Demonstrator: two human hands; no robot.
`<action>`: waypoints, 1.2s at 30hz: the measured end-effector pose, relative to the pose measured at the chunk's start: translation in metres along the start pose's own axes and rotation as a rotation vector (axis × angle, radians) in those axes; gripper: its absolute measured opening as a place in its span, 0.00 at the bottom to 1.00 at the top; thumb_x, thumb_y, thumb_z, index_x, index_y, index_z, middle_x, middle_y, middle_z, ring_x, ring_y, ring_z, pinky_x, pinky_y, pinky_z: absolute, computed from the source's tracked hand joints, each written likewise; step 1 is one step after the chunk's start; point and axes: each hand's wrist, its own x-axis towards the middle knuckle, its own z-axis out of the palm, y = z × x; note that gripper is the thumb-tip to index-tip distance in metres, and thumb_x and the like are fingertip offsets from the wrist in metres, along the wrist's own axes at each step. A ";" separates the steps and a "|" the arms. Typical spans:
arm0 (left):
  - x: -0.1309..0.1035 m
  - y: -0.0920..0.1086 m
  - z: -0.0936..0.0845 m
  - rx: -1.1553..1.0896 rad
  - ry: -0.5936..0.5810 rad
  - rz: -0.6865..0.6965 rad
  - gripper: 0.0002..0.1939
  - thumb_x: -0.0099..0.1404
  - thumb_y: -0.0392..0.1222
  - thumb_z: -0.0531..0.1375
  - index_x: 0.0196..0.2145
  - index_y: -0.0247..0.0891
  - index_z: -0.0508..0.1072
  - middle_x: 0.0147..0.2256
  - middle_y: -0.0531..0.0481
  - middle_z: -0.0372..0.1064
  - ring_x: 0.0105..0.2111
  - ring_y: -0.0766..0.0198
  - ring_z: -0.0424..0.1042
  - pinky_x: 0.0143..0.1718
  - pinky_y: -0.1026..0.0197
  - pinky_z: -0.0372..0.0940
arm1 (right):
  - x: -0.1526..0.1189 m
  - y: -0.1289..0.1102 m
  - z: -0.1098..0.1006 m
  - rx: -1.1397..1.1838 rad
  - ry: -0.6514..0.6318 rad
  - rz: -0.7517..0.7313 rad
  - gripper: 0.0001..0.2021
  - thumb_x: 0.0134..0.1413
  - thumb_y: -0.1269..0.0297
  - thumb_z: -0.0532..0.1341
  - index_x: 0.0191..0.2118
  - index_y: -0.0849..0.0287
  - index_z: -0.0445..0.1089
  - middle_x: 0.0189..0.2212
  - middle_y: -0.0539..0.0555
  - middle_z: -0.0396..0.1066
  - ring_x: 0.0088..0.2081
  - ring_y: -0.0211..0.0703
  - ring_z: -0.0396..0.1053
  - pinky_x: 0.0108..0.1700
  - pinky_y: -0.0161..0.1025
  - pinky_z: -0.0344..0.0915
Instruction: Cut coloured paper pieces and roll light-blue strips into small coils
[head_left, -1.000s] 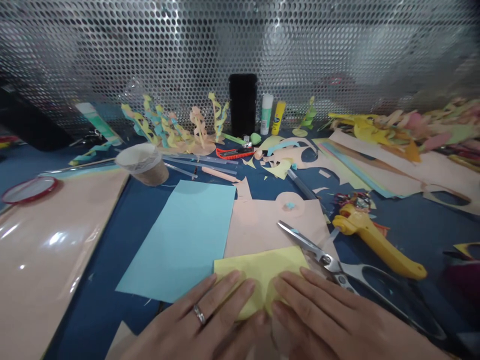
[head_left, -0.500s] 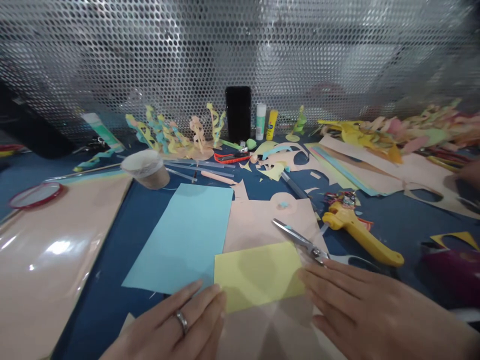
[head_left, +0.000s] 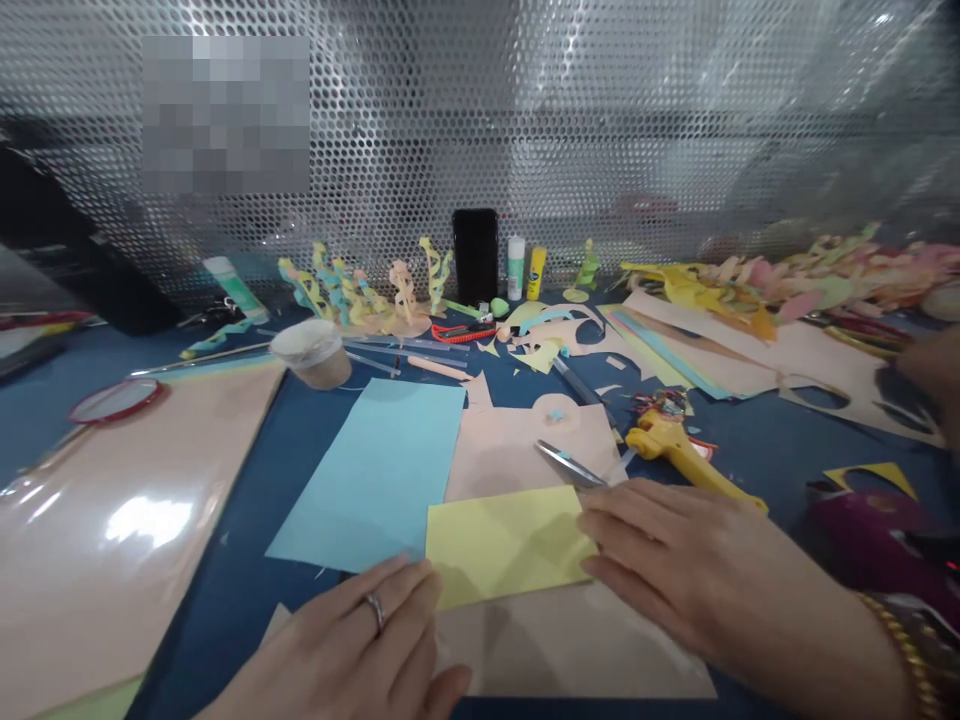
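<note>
A yellow sheet [head_left: 506, 545] lies crosswise on pale pink paper [head_left: 540, 645]. My left hand [head_left: 360, 640] rests palm down, fingers stretched, at the sheet's lower left corner and the bottom of a light blue sheet [head_left: 375, 470]. A ring is on one of its fingers. My right hand [head_left: 667, 560] lies with extended fingers touching the yellow sheet's right edge. Scissors [head_left: 566, 462] point up and left beyond my right hand, which hides their handles. A small round pink piece with blue bits [head_left: 556, 415] sits past the blades.
A yellow glue gun [head_left: 686, 455] lies right, a paper cup [head_left: 319, 355] left. Behind stand twisted paper strips [head_left: 364, 290], a black phone [head_left: 475, 255] and glue sticks [head_left: 516, 268]. Wrapped pink paper [head_left: 150, 490] fills the left. Another person's hand [head_left: 934, 365] shows far right.
The view has shifted, showing more of my right wrist and the pink paper's lower edge. My right hand has moved over the scissors' handles. My left thumb now shows.
</note>
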 end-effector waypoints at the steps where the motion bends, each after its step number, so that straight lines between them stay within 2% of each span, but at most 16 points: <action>1: -0.002 0.000 0.000 0.005 0.002 0.000 0.17 0.70 0.41 0.50 0.29 0.38 0.76 0.31 0.52 0.79 0.35 0.65 0.75 0.51 0.63 0.61 | 0.000 -0.001 0.004 0.023 -0.022 0.013 0.11 0.63 0.64 0.54 0.42 0.58 0.73 0.42 0.54 0.75 0.42 0.42 0.71 0.41 0.40 0.70; 4: -0.013 -0.004 0.000 0.014 0.015 0.006 0.17 0.71 0.41 0.49 0.33 0.38 0.76 0.35 0.53 0.79 0.38 0.66 0.75 0.51 0.64 0.61 | -0.001 -0.006 0.020 0.055 -0.071 0.046 0.17 0.61 0.59 0.56 0.52 0.62 0.68 0.52 0.56 0.70 0.51 0.46 0.67 0.50 0.44 0.67; 8: -0.026 -0.021 -0.010 -0.077 -0.101 0.127 0.12 0.67 0.47 0.55 0.44 0.43 0.75 0.45 0.57 0.76 0.44 0.67 0.74 0.49 0.67 0.65 | -0.003 -0.009 0.034 0.028 -0.060 0.030 0.21 0.58 0.55 0.59 0.53 0.62 0.67 0.53 0.55 0.70 0.53 0.47 0.65 0.52 0.46 0.66; 10: -0.023 -0.031 -0.015 -0.195 -0.105 -0.009 0.09 0.66 0.44 0.56 0.40 0.49 0.76 0.43 0.59 0.77 0.42 0.68 0.75 0.47 0.66 0.67 | -0.003 -0.009 0.035 0.060 -0.049 0.046 0.20 0.55 0.57 0.62 0.51 0.60 0.68 0.52 0.53 0.71 0.52 0.47 0.66 0.51 0.45 0.66; 12: -0.011 -0.039 -0.017 -0.257 -0.221 -0.181 0.11 0.65 0.45 0.57 0.44 0.50 0.75 0.45 0.56 0.76 0.43 0.64 0.75 0.45 0.64 0.69 | -0.001 -0.009 0.033 0.129 -0.079 0.085 0.20 0.52 0.60 0.65 0.51 0.59 0.68 0.51 0.54 0.71 0.51 0.49 0.68 0.51 0.46 0.67; 15: 0.018 -0.045 -0.012 -0.299 -0.422 -0.403 0.31 0.61 0.56 0.59 0.59 0.43 0.64 0.56 0.43 0.67 0.52 0.50 0.69 0.50 0.50 0.67 | 0.004 -0.008 0.026 0.275 -0.182 0.178 0.22 0.50 0.66 0.65 0.52 0.59 0.66 0.50 0.55 0.71 0.51 0.51 0.67 0.52 0.49 0.66; 17: 0.039 -0.044 -0.005 -0.380 -0.496 -0.451 0.39 0.56 0.62 0.60 0.60 0.39 0.62 0.56 0.40 0.65 0.53 0.45 0.66 0.52 0.43 0.63 | 0.005 -0.008 0.022 0.380 -0.234 0.244 0.22 0.51 0.69 0.64 0.53 0.57 0.66 0.49 0.54 0.71 0.51 0.50 0.66 0.53 0.49 0.65; 19: 0.057 -0.039 0.000 -0.483 -0.542 -0.426 0.40 0.54 0.63 0.61 0.60 0.40 0.62 0.56 0.41 0.65 0.54 0.44 0.64 0.53 0.43 0.61 | 0.006 -0.009 0.021 0.472 -0.242 0.281 0.22 0.51 0.71 0.62 0.53 0.53 0.65 0.48 0.52 0.71 0.50 0.49 0.66 0.53 0.49 0.65; 21: 0.070 -0.035 0.001 -0.583 -0.531 -0.446 0.40 0.53 0.62 0.62 0.59 0.40 0.63 0.57 0.41 0.63 0.56 0.43 0.62 0.55 0.43 0.58 | 0.004 -0.009 0.023 0.521 -0.195 0.266 0.24 0.50 0.74 0.61 0.54 0.51 0.64 0.47 0.50 0.71 0.49 0.48 0.66 0.51 0.48 0.65; 23: 0.080 -0.033 -0.002 -0.770 -0.526 -0.530 0.36 0.59 0.62 0.58 0.59 0.40 0.63 0.57 0.41 0.63 0.54 0.46 0.63 0.54 0.46 0.58 | 0.002 -0.008 0.025 0.514 -0.105 0.220 0.27 0.49 0.78 0.59 0.55 0.50 0.62 0.46 0.51 0.70 0.47 0.48 0.66 0.50 0.48 0.65; 25: 0.085 -0.035 -0.005 -1.062 -0.596 -0.629 0.32 0.65 0.62 0.50 0.59 0.40 0.64 0.52 0.41 0.69 0.47 0.52 0.70 0.47 0.53 0.64 | 0.000 -0.006 0.026 0.473 -0.007 0.178 0.29 0.49 0.80 0.57 0.56 0.52 0.61 0.45 0.52 0.70 0.45 0.48 0.66 0.48 0.48 0.65; 27: 0.088 -0.038 -0.008 -1.343 -0.710 -0.683 0.32 0.66 0.63 0.46 0.56 0.38 0.67 0.45 0.40 0.73 0.39 0.56 0.72 0.38 0.58 0.65 | -0.001 -0.004 0.025 0.436 0.079 0.163 0.27 0.51 0.80 0.57 0.57 0.53 0.60 0.43 0.54 0.71 0.43 0.48 0.67 0.44 0.47 0.66; 29: 0.089 -0.038 -0.010 -1.519 -0.791 -0.671 0.33 0.63 0.65 0.49 0.53 0.38 0.69 0.41 0.41 0.73 0.37 0.57 0.72 0.36 0.61 0.64 | 0.000 -0.002 0.023 0.410 0.155 0.151 0.22 0.55 0.77 0.56 0.55 0.53 0.62 0.39 0.54 0.71 0.39 0.47 0.67 0.40 0.45 0.67; 30: 0.090 -0.036 -0.011 -1.573 -0.797 -0.650 0.33 0.60 0.65 0.54 0.53 0.39 0.69 0.41 0.42 0.73 0.37 0.58 0.72 0.36 0.61 0.64 | 0.001 -0.002 0.022 0.401 0.196 0.139 0.20 0.56 0.76 0.55 0.53 0.53 0.64 0.37 0.53 0.72 0.37 0.46 0.68 0.38 0.44 0.67; 33: 0.093 -0.025 -0.014 -1.692 -0.710 -0.563 0.36 0.52 0.58 0.66 0.56 0.43 0.66 0.42 0.46 0.72 0.41 0.56 0.70 0.39 0.60 0.64 | 0.003 -0.003 0.019 0.384 0.312 0.115 0.16 0.58 0.75 0.52 0.50 0.57 0.67 0.33 0.53 0.72 0.33 0.43 0.68 0.34 0.40 0.66; 36: 0.095 -0.014 -0.017 -1.724 -0.567 -0.528 0.38 0.50 0.50 0.69 0.57 0.43 0.64 0.45 0.45 0.70 0.44 0.53 0.69 0.40 0.58 0.65 | 0.003 -0.003 0.016 0.327 0.393 0.129 0.16 0.57 0.77 0.52 0.50 0.60 0.65 0.31 0.52 0.73 0.32 0.41 0.69 0.34 0.38 0.64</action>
